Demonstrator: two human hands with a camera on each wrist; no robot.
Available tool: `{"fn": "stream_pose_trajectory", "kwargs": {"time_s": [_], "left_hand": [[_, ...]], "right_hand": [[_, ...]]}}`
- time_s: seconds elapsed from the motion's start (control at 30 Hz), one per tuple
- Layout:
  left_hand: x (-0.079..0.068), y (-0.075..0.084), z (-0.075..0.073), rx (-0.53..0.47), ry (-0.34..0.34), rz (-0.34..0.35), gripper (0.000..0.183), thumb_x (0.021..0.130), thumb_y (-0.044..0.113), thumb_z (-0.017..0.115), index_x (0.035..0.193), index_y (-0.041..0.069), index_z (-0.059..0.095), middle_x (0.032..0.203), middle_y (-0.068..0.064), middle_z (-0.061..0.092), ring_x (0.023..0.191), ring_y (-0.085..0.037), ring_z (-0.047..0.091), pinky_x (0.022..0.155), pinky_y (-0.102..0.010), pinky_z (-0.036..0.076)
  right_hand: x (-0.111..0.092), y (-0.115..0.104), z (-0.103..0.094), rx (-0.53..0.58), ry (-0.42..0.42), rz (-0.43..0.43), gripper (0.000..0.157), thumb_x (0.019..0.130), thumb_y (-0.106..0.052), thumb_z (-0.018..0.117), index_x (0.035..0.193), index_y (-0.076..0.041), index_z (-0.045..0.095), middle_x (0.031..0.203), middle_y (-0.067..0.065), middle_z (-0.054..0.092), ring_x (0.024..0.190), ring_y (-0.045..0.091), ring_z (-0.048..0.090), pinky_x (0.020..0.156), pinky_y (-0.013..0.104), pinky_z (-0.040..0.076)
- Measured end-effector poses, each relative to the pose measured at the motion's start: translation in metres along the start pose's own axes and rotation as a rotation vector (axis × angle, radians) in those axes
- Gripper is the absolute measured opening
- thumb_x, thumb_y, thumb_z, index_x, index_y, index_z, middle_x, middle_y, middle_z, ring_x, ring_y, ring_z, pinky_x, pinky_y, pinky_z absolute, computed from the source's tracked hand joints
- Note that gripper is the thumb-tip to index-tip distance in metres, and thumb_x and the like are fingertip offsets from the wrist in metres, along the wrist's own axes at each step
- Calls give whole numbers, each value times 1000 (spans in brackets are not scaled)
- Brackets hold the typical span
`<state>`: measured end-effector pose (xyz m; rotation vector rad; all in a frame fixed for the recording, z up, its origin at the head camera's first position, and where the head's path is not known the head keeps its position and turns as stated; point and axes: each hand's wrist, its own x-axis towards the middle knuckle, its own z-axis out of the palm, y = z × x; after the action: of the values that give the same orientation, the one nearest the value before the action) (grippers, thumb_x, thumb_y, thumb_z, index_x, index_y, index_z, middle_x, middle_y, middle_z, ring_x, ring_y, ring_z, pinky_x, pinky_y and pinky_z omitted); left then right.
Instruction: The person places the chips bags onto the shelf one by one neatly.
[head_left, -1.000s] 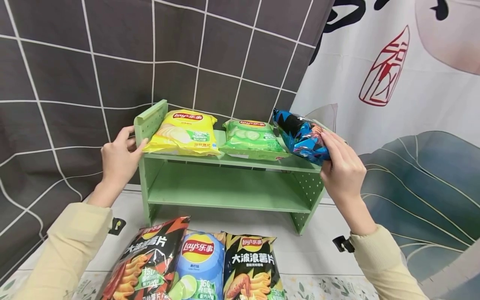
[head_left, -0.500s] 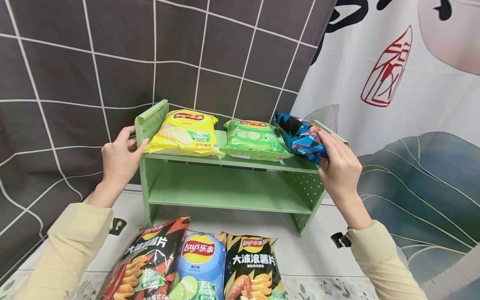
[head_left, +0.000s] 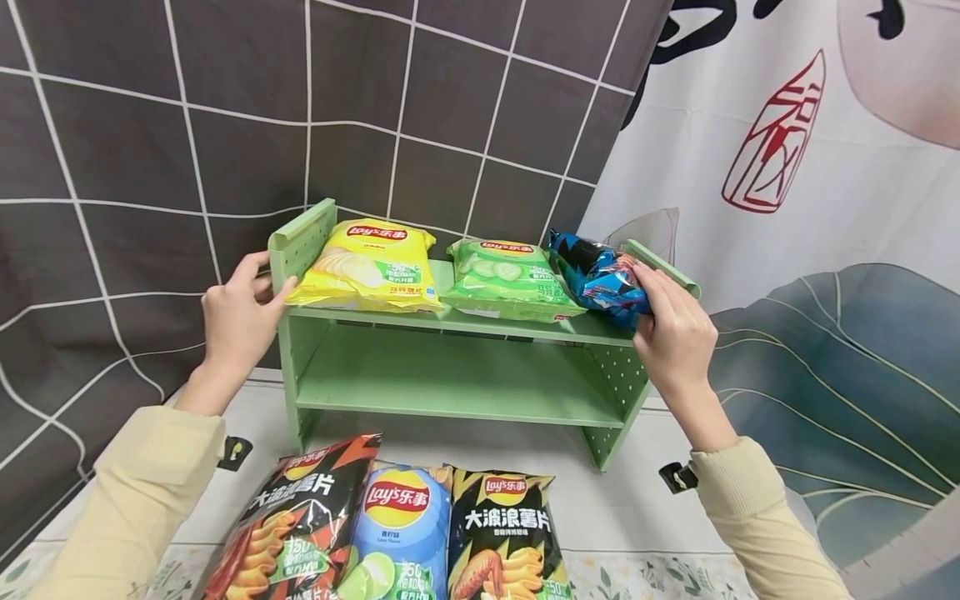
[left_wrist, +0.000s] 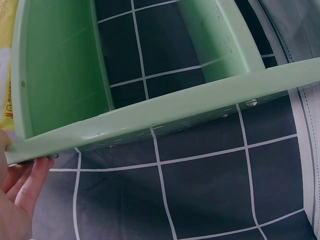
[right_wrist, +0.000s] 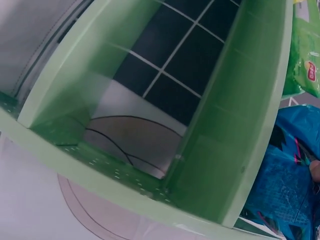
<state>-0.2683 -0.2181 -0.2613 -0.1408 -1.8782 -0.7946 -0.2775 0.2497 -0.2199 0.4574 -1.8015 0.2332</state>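
A small green two-tier shelf stands against the back. My left hand holds its left side panel near the top, with thumb and fingers at the panel's edge; in the left wrist view the fingers lie along the panel's outer face. At the right end of the top tier, my right hand grips a blue and black chip bag by its right end. This bag leans beside a green Lay's chip bag. A yellow Lay's chip bag lies at the left end.
In front of the shelf, three more chip bags lie side by side on the white table: a black and red one, a light blue one and a black and yellow one. Behind hangs a dark gridded cloth.
My right hand has moved slightly left and down with the blue and black chip bag, uncovering more of the right side panel's top. The left hand stays on the shelf.
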Motion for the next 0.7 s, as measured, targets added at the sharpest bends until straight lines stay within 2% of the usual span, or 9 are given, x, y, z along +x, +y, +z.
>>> {"fn": "stream_pose_trajectory", "kwargs": {"time_s": [0.3, 0.53, 0.7], "left_hand": [[-1, 0, 0, -2, -3, -2, 35, 86, 7, 69, 116, -7, 59, 96, -26, 69, 83, -45, 68, 71, -48, 40], [1, 0, 0, -2, 0, 8, 34, 86, 7, 69, 115, -7, 59, 94, -26, 70, 81, -45, 68, 69, -47, 39], [1, 0, 1, 0, -7, 0, 34, 86, 7, 69, 116, -7, 59, 94, -26, 70, 81, -45, 68, 69, -43, 38]], "right_hand": [[-4, 9, 5, 19, -9, -52, 57, 76, 14, 48, 125, -9, 65, 124, 9, 67, 113, 32, 64, 90, 50, 49], [-3, 16, 1, -24, -97, -117, 58, 78, 10, 48, 131, -9, 59, 129, 12, 63, 115, 34, 62, 89, 50, 49], [-1, 16, -1, -21, -129, -140, 57, 78, 9, 49, 131, -8, 59, 129, 13, 64, 115, 35, 62, 87, 49, 50]]}}
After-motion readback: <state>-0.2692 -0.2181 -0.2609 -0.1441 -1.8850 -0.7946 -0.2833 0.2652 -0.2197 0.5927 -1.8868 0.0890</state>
